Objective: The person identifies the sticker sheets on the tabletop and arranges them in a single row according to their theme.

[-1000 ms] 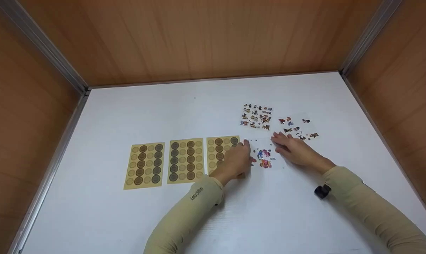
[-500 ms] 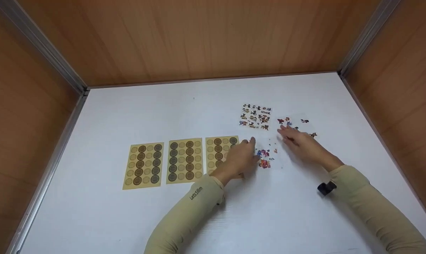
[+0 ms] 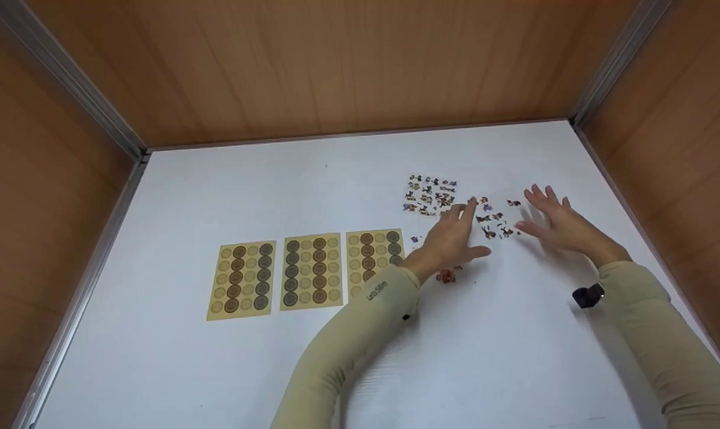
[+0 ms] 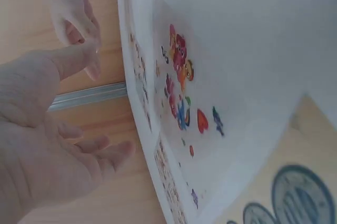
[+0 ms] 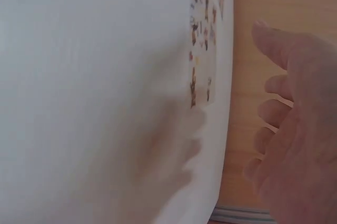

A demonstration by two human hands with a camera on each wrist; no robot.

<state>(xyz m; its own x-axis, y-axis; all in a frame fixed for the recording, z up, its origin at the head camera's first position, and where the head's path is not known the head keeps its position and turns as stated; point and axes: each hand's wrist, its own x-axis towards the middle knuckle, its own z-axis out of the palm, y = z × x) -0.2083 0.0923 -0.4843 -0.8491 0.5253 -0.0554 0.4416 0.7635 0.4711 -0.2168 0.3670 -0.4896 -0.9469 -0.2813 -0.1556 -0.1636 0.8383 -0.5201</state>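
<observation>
My left hand (image 3: 452, 238) hovers over the near clear sticker sheet (image 4: 210, 155), its thumb spread and its fingers extended, holding nothing. Bright cartoon figures and a small red heart (image 4: 202, 121) show on that sheet in the left wrist view. The head view has much of it hidden behind the hand. Spread-fingered and holding nothing, my right hand (image 3: 565, 226) is raised at the right edge of a second clear sticker sheet (image 3: 496, 220). In the right wrist view a shadow falls on the table below the right hand (image 5: 305, 129).
A third clear sticker sheet (image 3: 430, 195) with rows of small figures lies behind the left hand. Three tan sheets with round seals stand in a row: the left one (image 3: 241, 280), the middle one (image 3: 312, 271) and the right one (image 3: 375, 256). Wooden panels (image 3: 348, 65) enclose the white table (image 3: 217, 369).
My left hand has moved right and away from me, off the right tan sheet's edge, and its fingers have spread. The right hand has moved right, uncovering the second clear sheet. The sheets look unmoved.
</observation>
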